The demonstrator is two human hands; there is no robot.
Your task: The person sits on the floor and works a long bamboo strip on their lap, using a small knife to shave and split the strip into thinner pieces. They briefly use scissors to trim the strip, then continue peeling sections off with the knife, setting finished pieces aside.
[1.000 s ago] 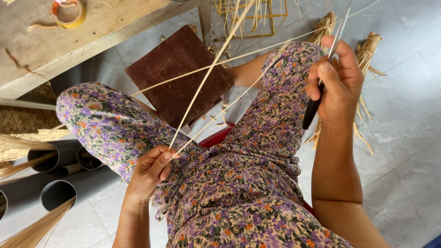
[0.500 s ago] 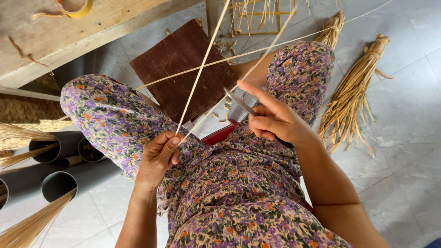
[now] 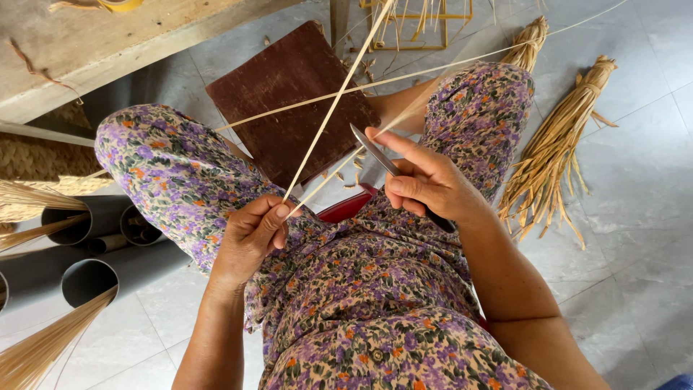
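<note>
My left hand (image 3: 249, 235) pinches the near ends of two long thin bamboo strips (image 3: 328, 115) that cross and run up and away over my knees. My right hand (image 3: 426, 180) grips a small knife (image 3: 373, 150), its grey blade laid against one strip just right of my left hand. My index finger lies along the blade's back. I sit with floral-patterned trousers (image 3: 173, 173) spread apart, lap toward the camera.
A dark brown board (image 3: 289, 94) lies on the tiled floor between my knees. Bundles of dried straw (image 3: 556, 159) lie at right. Grey pipes (image 3: 86, 224) holding bamboo slivers lie at left beneath a wooden bench (image 3: 108, 36). A red stool edge (image 3: 346, 206) shows under me.
My right hand came down from high at the right, bringing the knife onto the strip near my left hand. The view has shifted slightly; my left hand keeps its pinch.
</note>
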